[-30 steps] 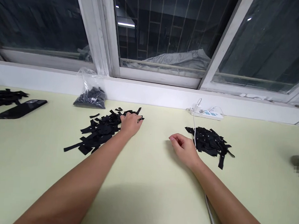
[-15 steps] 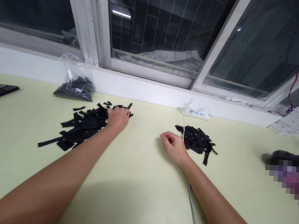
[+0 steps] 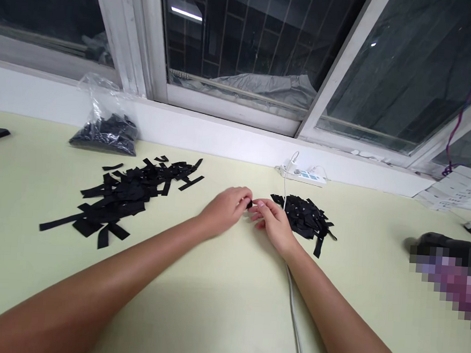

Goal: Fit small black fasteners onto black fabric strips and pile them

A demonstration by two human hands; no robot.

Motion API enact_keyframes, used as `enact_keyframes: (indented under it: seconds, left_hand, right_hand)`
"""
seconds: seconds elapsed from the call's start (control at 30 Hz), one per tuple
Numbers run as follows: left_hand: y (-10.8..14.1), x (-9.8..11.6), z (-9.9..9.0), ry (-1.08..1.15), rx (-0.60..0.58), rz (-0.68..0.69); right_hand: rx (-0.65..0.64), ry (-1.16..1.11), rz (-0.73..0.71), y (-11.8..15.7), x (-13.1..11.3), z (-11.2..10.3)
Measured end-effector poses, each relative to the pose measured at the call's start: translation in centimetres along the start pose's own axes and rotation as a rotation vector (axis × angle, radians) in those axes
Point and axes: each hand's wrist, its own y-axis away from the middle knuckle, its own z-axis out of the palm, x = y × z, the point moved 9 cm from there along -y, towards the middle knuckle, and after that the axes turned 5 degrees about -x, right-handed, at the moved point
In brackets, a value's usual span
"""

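Observation:
My left hand (image 3: 225, 211) pinches a small black strip (image 3: 249, 204) at mid-table, mostly hidden by its fingers. Right beside it, my right hand (image 3: 272, 225) has its fingertips near the strip, the fingers slightly curled and apart; whether they touch the strip is too small to tell. To the left lies a large loose pile of black fabric strips (image 3: 132, 188). A smaller, tighter pile of black pieces (image 3: 305, 216) sits just behind and right of my right hand.
A clear plastic bag of black pieces (image 3: 108, 132) leans near the window wall. A power strip (image 3: 306, 176) stands at the back, its white cable (image 3: 294, 309) running under my right wrist. Dark items (image 3: 448, 245) and white boxes (image 3: 458, 187) are on the right.
My left hand has come from the left pile to the middle, now with a black strip, and meets my right hand. The right hand's fingers have spread somewhat. The view has shifted slightly.

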Motion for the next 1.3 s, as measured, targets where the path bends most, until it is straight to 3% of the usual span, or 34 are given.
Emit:
enact_keyframes:
  seconds: [0.1, 0.3, 0.5, 0.8, 0.9, 1.07, 1.3]
  left_hand:
    - [0.4, 1.1, 1.8, 0.1, -0.07, 0.029]
    - [0.4, 0.0, 1.2, 0.117, -0.028, -0.002]
    - [0.5, -0.1, 1.7, 0.164, -0.034, -0.003]
    - [1.0, -1.8, 3.7, 0.483, -0.092, -0.143]
    - [1.0, -2.4, 4.2, 0.605, -0.102, -0.206]
    - [0.8, -3.2, 4.3, 0.625, -0.093, -0.278]
    - [1.1, -3.8, 4.3, 0.674, -0.105, -0.378]
  right_hand:
    - [-0.06, -0.066, 0.043, -0.1, 0.2, 0.2]
    - [-0.102, -0.071, 0.087, 0.1, 0.4, 0.2]
    - [0.041, -0.172, 0.108, 0.3, 0.6, -0.8]
    - [0.194, -0.401, 0.05, 0.3, 0.7, -1.7]
    - [0.181, -0.363, 0.026, 0.2, 0.6, -1.5]
    - [0.15, -0.274, -0.03, 0.0, 0.5, -1.1]
    - [0.187, 0.227, -0.185, 0.4, -1.1, -1.7]
